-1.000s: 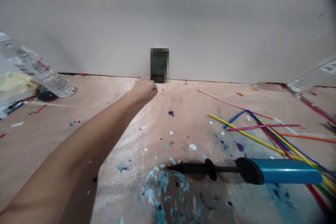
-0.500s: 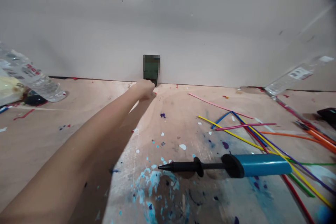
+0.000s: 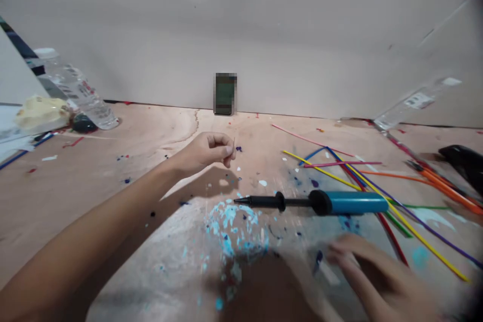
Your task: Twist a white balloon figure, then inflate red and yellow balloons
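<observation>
My left hand (image 3: 218,150) hovers over the middle of the table, thumb and fingers pinched together; whatever they hold, if anything, is too small to make out. Behind it a dark phone (image 3: 225,94) leans against the wall, apart from the hand. My right hand (image 3: 381,276) is at the lower right, smeared by motion, thumb and forefinger pointing left. Just beyond it lies a hand pump (image 3: 354,203) with a blue body and black nozzle pointing left. Long thin coloured strips, such as a yellow strip (image 3: 426,242), cross one another beside and behind the pump.
A water bottle (image 3: 85,91) stands tilted at the left beside a crumpled pale yellow thing (image 3: 43,113). Another clear bottle (image 3: 411,101) leans at the back right. Orange-handled scissors (image 3: 447,191) and a black object (image 3: 462,163) lie at the right. Blue paint spots mark the table (image 3: 158,256).
My left hand has drawn back from the phone toward me, leaving it leaning on the wall. My right hand has come into view at the lower right. The view has shifted slightly.
</observation>
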`<act>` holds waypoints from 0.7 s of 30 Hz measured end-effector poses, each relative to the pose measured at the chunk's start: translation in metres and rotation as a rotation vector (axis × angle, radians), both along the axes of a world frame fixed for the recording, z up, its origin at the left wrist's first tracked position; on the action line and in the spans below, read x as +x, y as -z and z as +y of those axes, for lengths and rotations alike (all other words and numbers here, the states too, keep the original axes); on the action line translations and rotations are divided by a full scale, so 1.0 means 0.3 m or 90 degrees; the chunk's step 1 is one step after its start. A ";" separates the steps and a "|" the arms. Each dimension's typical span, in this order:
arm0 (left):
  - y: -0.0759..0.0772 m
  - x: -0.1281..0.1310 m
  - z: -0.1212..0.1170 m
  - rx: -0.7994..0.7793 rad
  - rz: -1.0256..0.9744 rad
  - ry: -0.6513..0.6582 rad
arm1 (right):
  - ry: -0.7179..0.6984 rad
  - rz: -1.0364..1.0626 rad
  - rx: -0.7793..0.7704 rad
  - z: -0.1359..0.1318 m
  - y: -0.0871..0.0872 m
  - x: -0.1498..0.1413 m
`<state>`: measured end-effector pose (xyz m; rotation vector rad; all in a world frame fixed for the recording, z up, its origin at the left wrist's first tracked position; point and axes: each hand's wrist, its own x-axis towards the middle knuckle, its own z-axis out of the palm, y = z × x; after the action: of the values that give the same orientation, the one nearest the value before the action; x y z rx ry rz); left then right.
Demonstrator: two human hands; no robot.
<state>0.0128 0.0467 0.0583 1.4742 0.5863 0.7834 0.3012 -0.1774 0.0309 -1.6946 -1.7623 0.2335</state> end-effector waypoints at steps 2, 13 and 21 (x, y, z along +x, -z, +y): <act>-0.020 -0.010 -0.087 -0.014 0.012 -0.001 | -0.078 0.088 0.005 0.125 -0.067 -0.108; -0.082 -0.001 -0.280 0.066 0.174 -0.051 | -0.279 0.378 0.059 0.329 -0.132 -0.391; -0.055 0.001 -0.255 0.073 0.189 -0.097 | -0.242 0.507 0.012 0.379 -0.067 -0.384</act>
<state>0.0130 -0.0298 0.0748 1.6803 0.8988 0.7293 0.1860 -0.0636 0.0510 -1.0052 -1.4223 0.9159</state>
